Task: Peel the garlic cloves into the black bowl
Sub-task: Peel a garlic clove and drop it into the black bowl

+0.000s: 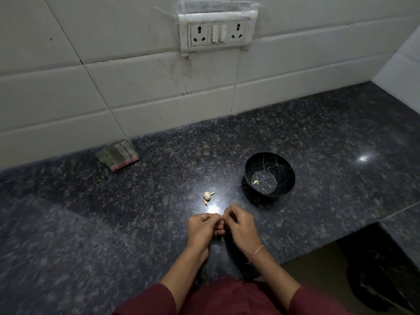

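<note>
Head view: left hand [202, 228] and right hand [241, 226], fingers curled together, pinch a clove [221, 215] over the worktop [113, 212] near the bowl [268, 161].

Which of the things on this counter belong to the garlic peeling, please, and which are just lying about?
Part of the job: garlic bulb; loose piece beside it; black bowl with a pale clove inside; left hand and right hand, whose fingers pinch a small pale bit, probably a clove.

Lying about: folded cloth by the wall; socket panel on the tiles.
</note>
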